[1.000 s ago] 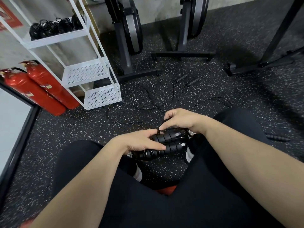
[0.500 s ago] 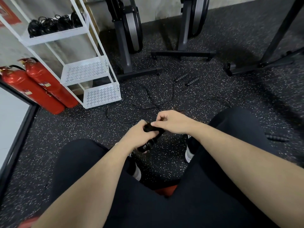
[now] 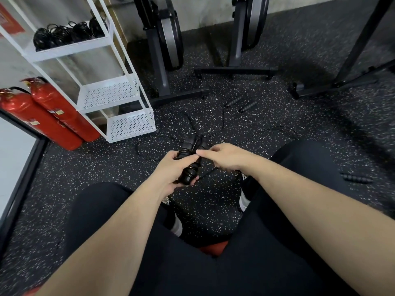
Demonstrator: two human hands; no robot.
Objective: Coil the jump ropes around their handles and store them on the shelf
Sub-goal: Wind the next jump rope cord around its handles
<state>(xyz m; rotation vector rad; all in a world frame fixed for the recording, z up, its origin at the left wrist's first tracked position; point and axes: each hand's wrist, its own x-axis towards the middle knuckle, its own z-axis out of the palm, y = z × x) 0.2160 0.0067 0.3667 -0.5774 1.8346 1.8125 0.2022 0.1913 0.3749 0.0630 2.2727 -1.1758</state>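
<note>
With our left hand [image 3: 171,167] wrapped round the paired handles [image 3: 190,159] and our right hand [image 3: 224,157] pinching the cord [image 3: 210,170] at three o'clock, slack could unravel the coils.

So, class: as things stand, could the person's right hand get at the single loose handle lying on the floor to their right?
Probably not yet. The right hand is pinching cord at the bundled handles, and the person's right leg lies between it and the loose handle.
</note>
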